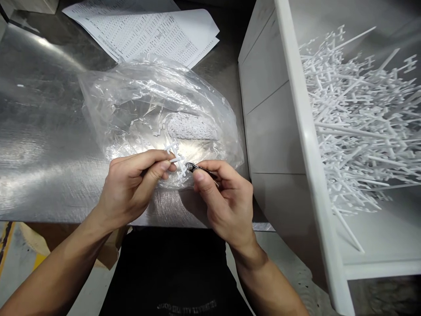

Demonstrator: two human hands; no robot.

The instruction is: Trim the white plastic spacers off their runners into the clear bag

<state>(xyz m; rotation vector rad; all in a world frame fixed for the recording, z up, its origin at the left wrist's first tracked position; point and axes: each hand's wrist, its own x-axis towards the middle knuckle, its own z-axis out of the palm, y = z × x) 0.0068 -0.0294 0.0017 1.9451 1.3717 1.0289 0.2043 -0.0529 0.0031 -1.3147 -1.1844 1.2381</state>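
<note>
Between the thumb and fingertips of my left hand (134, 182) is the stem of a white plastic sprue (179, 162), with small branches sticking out to its right. My right hand (226, 193) grips a small metal nail clipper (204, 171), its shiny head touching or very close to the sprue's lower branches. The fingers partly cover the clipper's body. Just beyond both hands lies a clear plastic bag (154, 81) on the metal table, with a heap of tiny white pieces (192, 126) inside. Several loose small white pieces (156, 129) lie left of that heap.
On my right stands a tall white bin (276, 101) holding a large tangled pile of white sprues (358, 127). Printed paper sheets (144, 30) lie behind the bag. The metal table (39, 131) extends left, and a cardboard box (112, 250) is below its front edge.
</note>
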